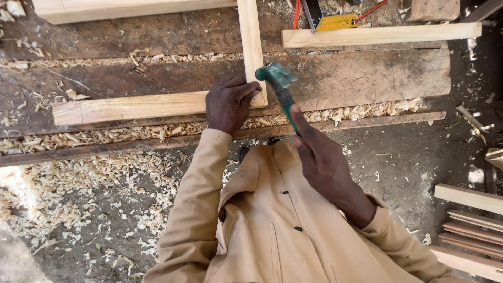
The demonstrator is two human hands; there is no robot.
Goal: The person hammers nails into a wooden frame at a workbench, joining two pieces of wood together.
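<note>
Two pale wooden strips meet at a corner on the shaving-strewn table, left hand pressed flat over the joint, right hand wrapped around a green-handled hammer, its head seemingly just above the upright strip.

The scene is seen through 1 view only, taken from a camera worn on the person's head and aimed steeply down over the chest. The workbench is met across the upper half of the frame, toward 12 o'clock, at close range. The floor is taken in from 3 through 6 to 9 o'clock, with the tan coat filling the frame at 6 o'clock. No second view is provided, so nothing is shared.
</note>
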